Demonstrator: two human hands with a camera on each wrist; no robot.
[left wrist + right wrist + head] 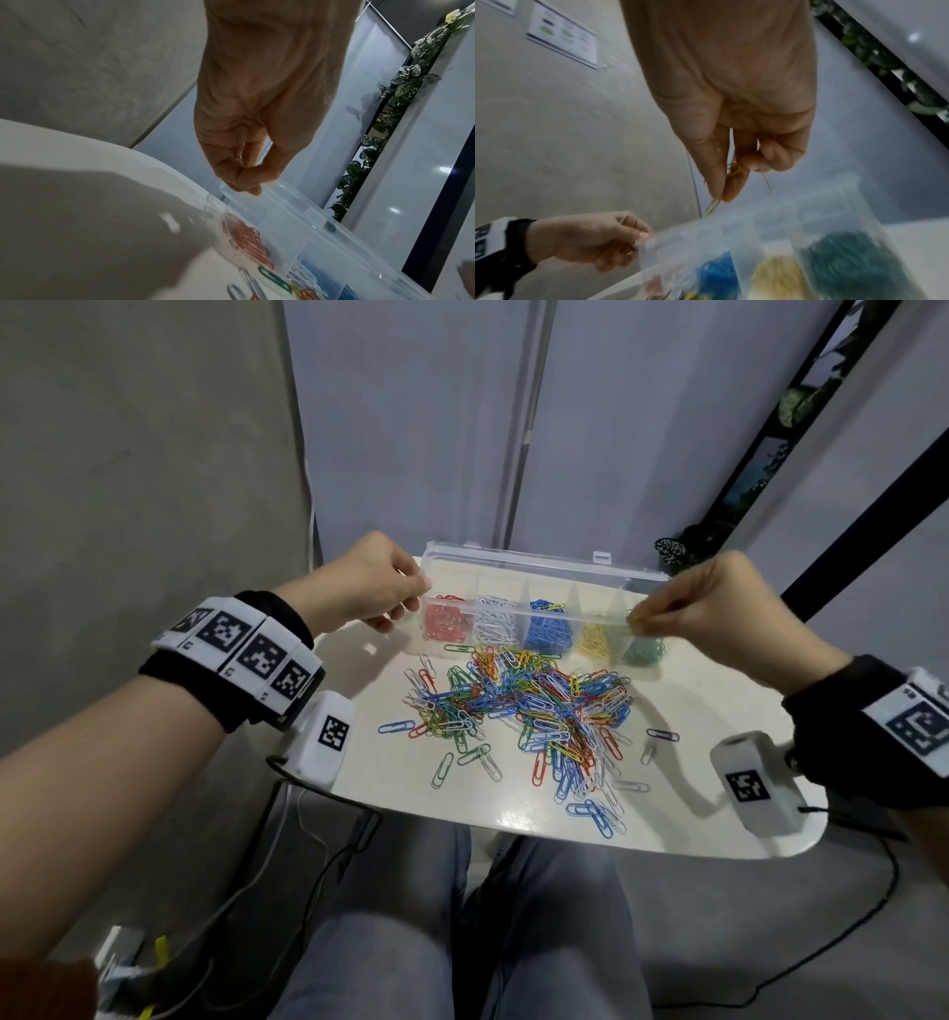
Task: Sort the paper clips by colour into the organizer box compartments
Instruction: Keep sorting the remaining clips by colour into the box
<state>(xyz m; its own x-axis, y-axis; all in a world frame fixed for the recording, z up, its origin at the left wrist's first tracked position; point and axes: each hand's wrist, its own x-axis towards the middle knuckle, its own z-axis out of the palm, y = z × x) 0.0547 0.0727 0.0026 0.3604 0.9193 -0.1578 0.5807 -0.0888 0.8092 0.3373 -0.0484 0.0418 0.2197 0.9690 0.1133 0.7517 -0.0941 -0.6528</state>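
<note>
Two hands are working at the clear plastic organizer box (pixel 518 588) sitting at the far edge of the white table (pixel 693 711). Your left hand (pixel 359 585) is pinching the box's left end beside the red compartment. At centre, the mixed pile of coloured paper clips (pixel 529 711) is lying before the box. Your right hand (pixel 719 613) is pinching a yellow paper clip (pixel 714 205) above the yellow compartment.

No readable text: only coded square markers on the wrist bands (pixel 241 654), and a blurred wall sheet (pixel 562 33).
</note>
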